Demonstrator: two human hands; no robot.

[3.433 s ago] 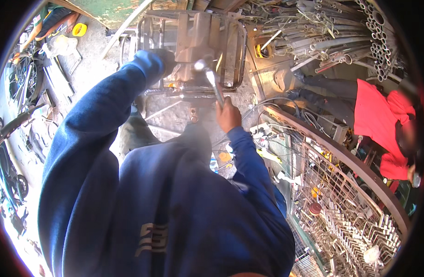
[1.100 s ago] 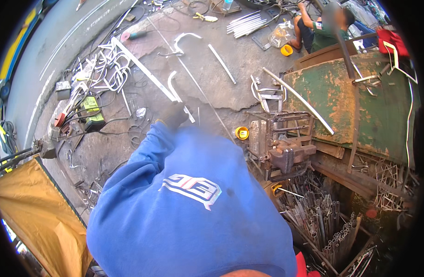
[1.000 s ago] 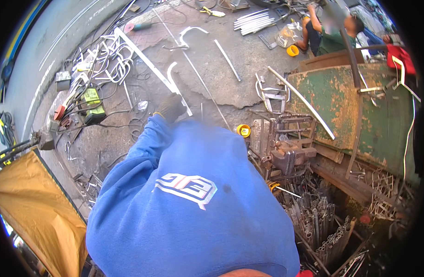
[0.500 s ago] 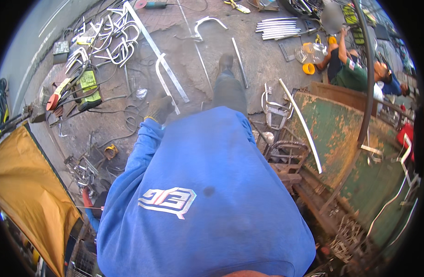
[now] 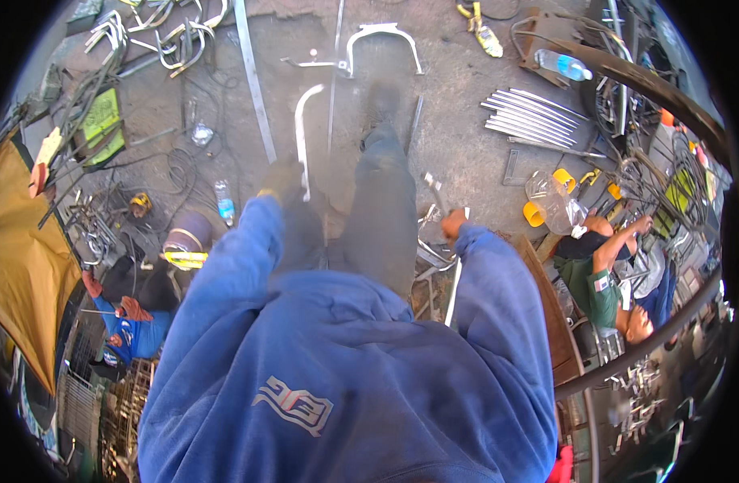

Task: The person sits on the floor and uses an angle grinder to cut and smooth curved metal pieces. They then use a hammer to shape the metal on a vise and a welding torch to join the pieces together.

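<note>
Right fingers: curled together around the handle of a hammer (image 5: 435,187), by which the right hand (image 5: 454,225) is filled; the head is pointed forward and a little left of the knuckles.
Left fingers: covered by a dark glove with a yellowish cuff and blurred, so whether they are clamped or apart cannot be told; the left hand (image 5: 281,179) is lowered in front of the left leg.
Bent silver tube (image 5: 302,145): seen just right of the gloved fingers, its straight end beside them, its curved end directed forward.
Right sleeve (image 5: 498,266): angled forward and inward toward the wrist, the elbow held out from the body.
Left sleeve (image 5: 244,241): extended forward and slightly inward, the wrist low.
Trousered leg (image 5: 385,193): placed between the two hands.
Flat metal bar (image 5: 255,80): laid ahead of the left fingers.
U-shaped tube (image 5: 383,30): left on the ground farther ahead, between both hands.
Silver rods (image 5: 533,117): laid side by side, ahead and right of the right fingers.
Co-worker in green (image 5: 599,282): seen well to the right of the hammer hand.
</note>
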